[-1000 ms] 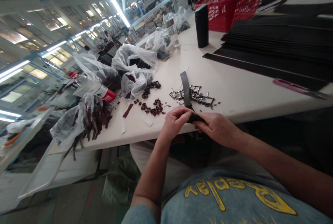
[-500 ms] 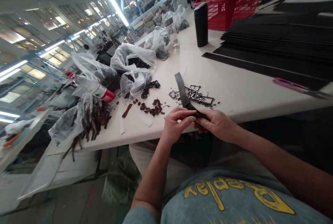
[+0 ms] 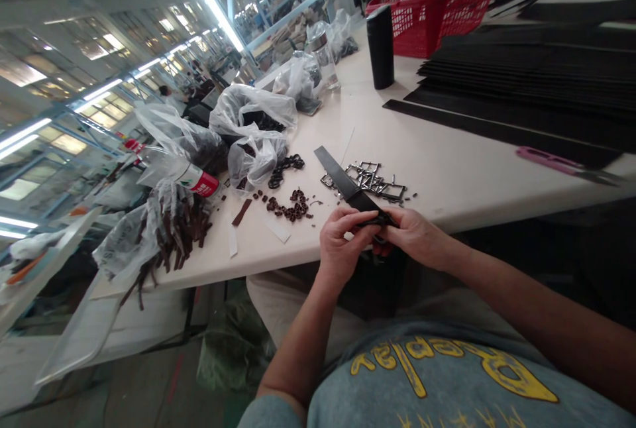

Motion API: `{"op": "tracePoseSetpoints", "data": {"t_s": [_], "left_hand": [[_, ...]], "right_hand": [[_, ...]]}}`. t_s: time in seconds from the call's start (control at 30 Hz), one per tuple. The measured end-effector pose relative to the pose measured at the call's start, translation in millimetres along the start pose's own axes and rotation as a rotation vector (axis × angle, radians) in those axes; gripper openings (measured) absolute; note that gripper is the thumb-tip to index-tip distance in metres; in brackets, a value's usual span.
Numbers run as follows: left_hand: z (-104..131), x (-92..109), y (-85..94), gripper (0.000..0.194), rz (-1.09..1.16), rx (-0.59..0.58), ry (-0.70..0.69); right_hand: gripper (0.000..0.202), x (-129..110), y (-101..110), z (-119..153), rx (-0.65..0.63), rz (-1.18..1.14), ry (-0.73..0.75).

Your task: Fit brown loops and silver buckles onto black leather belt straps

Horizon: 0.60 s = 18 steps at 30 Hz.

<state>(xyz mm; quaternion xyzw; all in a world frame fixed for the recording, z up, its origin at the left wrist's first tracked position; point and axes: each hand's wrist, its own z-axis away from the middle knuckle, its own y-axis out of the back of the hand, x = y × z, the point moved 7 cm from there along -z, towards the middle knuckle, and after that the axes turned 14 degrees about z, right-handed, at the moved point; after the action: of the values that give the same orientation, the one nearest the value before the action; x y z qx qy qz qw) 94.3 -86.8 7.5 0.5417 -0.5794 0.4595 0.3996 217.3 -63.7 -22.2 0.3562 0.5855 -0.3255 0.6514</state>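
Near the table's front edge, my left hand [image 3: 346,240] and my right hand [image 3: 416,234] meet on a black strap [image 3: 365,203]. Both are closed on its near end, fingers pinching it from either side. The strap's flat far end slants up and left over the table. A small dark part sits between the fingers, mostly hidden by them. Just beyond my hands lies a pile of metal buckle frames [image 3: 370,177]. To the left of it is a heap of small brown loops [image 3: 293,206], with black loops [image 3: 285,171] behind.
Plastic bags [image 3: 253,110], a bottle with a red label [image 3: 201,181] and a bundle of brown strips [image 3: 181,216] line the left. A black tumbler [image 3: 380,47], red basket [image 3: 422,30], stacked black strips [image 3: 517,77] and pink-handled scissors [image 3: 551,160] occupy the right.
The strap's far end has swung left and lower, and more of its length shows beyond my fingers. My left hand has shifted slightly right; both hands still grip the strap.
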Motion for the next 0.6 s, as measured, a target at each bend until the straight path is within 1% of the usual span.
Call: {"op": "tracePoseSetpoints", "data": {"t_s": [0.1, 0.23, 0.3, 0.37, 0.5, 0.6], "left_hand": [[0.9, -7.6, 3.1, 0.021, 0.134, 0.034, 0.120], [3.7, -15.8, 7.9, 0.022, 0.272, 0.002, 0.302], [5.6, -20.2, 8.6, 0.024, 0.318, -0.019, 0.369], [6.4, -23.1, 8.1, 0.024, 0.350, -0.035, 0.392], [5.3, -24.4, 11.0, 0.022, 0.356, -0.007, 0.351], [7.6, -30.2, 13.3, 0.025, 0.393, 0.005, 0.432]], "right_hand": [[0.033, -0.5, -2.2, 1.5, -0.002, -0.015, -0.004], [0.035, 1.1, -2.9, 3.3, -0.017, -0.017, -0.015], [0.036, 2.0, -2.4, 3.3, -0.025, -0.020, -0.024], [0.035, 3.0, -1.5, 3.1, -0.025, -0.018, -0.039], [0.035, 4.7, 0.0, 4.4, -0.019, 0.000, -0.071], [0.034, 2.4, -1.9, 7.3, -0.048, -0.002, -0.058]]}}
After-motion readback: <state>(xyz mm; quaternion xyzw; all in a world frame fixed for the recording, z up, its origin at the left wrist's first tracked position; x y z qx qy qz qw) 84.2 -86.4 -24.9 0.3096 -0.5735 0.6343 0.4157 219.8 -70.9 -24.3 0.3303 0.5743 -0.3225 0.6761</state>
